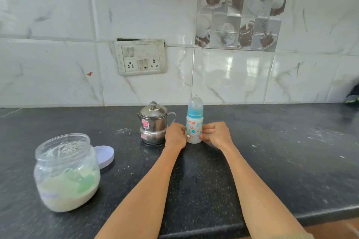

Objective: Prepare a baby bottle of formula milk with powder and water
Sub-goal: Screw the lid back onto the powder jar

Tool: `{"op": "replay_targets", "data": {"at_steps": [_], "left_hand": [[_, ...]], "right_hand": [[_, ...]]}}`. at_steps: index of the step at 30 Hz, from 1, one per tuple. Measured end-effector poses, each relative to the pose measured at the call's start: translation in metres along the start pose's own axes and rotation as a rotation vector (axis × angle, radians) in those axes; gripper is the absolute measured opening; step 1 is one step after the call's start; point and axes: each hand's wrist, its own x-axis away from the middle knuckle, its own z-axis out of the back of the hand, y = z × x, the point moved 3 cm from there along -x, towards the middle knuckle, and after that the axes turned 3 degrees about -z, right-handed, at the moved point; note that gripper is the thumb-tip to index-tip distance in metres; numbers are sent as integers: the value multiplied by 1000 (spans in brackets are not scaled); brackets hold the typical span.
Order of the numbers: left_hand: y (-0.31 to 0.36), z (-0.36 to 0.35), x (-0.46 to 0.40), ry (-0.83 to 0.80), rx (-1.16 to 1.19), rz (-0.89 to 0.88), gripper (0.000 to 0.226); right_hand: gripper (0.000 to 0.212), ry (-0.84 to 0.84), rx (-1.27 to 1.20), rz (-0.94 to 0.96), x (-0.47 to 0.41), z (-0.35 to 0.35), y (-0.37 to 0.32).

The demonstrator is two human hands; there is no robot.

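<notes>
A baby bottle (194,122) with a blue ring, a clear cap and printed flowers stands upright on the black counter (272,151). My left hand (175,135) touches its left side and my right hand (216,134) grips its right side near the base. The bottle's lower part looks whitish. Just left of it stands a small steel pot (153,124) with a lid and a handle. At the near left sits an open clear jar (67,172) holding pale powder and a green scoop. Its white lid (104,156) lies behind it on the counter.
A tiled wall with a switch and socket panel (140,57) rises behind the counter. A dark object (352,99) shows at the far right edge. The counter's front edge runs along the bottom right, with a brown floor below.
</notes>
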Motion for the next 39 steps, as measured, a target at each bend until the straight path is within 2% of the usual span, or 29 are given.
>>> {"op": "replay_targets", "data": {"at_steps": [8,11,14,17,19,22,23,25,28,31,36,39], "left_hand": [[-3,-9,-14,1,-27,6,29],[5,-2,-1,36,-39,9,29],[17,13,29,60,1,-75,33],[26,36,79,104,132,-186,32],[24,57,118,217,230,-235,46],[17,100,181,593,219,-308,69],[13,115,199,702,221,-302,82],[-2,140,219,810,195,-211,109],[-32,167,224,767,111,18,140],[-55,184,220,637,126,147,151],[-81,196,206,419,111,126,150],[-92,197,199,378,45,113,140]], "right_hand": [[46,5,-3,12,-14,-1,6],[50,76,-64,23,1,4,4],[58,186,-126,70,31,13,-5],[58,158,-170,103,75,2,-15],[61,81,-190,106,104,-16,-20],[66,-75,-162,113,139,-49,-31],[69,-124,-143,120,148,-60,-36],[75,-196,-89,133,159,-82,-46],[83,-264,17,154,168,-112,-60],[88,-300,77,159,166,-141,-71],[82,-274,194,210,147,-181,-84],[71,-336,232,198,133,-199,-88]]}}
